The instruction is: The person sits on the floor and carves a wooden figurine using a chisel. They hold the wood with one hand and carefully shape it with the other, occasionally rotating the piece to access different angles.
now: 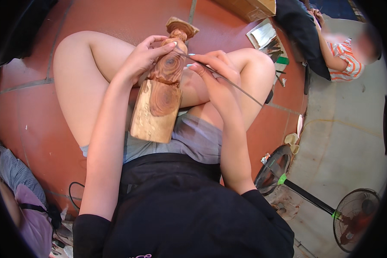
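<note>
A carved wooden post (157, 109) leans over my lap, with a square block at its lower end, a rounded, grooved middle and a flared top. My left hand (148, 58) grips it around the upper part, thumb toward the front. In my right hand (215, 71) is a thin, dark, file-like rod (246, 92), pinched between thumb and fingers. The rod slants from the wood's upper body down to the right, past my knee. Its tip lies at the carved neck, close to my left thumb. I cannot make out the rod's surface.
Beyond my right knee lie loose tools and a green-and-white brush (282, 61), near a cardboard box (256, 7). Another person in a striped shirt (346, 60) sits at the far right. A standing fan (357, 219) lies at lower right. Someone's purple clothing (34, 210) shows at lower left.
</note>
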`<state>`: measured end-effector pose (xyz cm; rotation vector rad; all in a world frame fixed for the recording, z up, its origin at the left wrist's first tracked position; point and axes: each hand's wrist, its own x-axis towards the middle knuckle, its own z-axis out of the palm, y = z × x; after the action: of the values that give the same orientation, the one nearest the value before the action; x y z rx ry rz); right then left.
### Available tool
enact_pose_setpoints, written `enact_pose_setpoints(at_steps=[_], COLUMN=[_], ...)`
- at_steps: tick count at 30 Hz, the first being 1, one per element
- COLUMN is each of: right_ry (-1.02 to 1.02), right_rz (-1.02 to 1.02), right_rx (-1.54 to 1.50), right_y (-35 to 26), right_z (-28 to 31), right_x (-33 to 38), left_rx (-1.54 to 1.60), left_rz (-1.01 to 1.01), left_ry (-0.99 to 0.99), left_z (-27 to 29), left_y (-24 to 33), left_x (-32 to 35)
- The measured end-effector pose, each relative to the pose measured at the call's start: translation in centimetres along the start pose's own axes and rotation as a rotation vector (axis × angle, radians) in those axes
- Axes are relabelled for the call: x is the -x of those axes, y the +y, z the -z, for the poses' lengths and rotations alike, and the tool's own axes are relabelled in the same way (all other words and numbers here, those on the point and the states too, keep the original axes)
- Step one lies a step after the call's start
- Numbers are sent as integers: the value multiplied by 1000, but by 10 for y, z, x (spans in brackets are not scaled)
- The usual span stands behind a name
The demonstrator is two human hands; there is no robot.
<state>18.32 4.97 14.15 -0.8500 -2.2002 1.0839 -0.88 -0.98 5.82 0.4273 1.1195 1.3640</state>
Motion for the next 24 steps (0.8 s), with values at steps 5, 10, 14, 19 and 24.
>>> enact_pose_setpoints(at_steps=[5, 10, 14, 19, 24], right_ry=[29, -68, -152, -170, -104], right_rz=[162, 199, 222, 216, 244], right_rx=[237, 270, 318, 355, 429], right_y=[-6, -9, -18, -27, -23], right_z=[3, -4, -11, -8, -23], right_x=[-14, -7, 21, 12, -3], left_rx=[71, 92, 63, 40, 45], left_rz=[-20, 41, 37, 34, 48], left_ry=[14, -89, -86, -109, -105], left_z=[-11, -5, -2, 0, 4], left_y=[10, 15, 10, 7, 3], left_x=[-2, -11, -14, -15, -16])
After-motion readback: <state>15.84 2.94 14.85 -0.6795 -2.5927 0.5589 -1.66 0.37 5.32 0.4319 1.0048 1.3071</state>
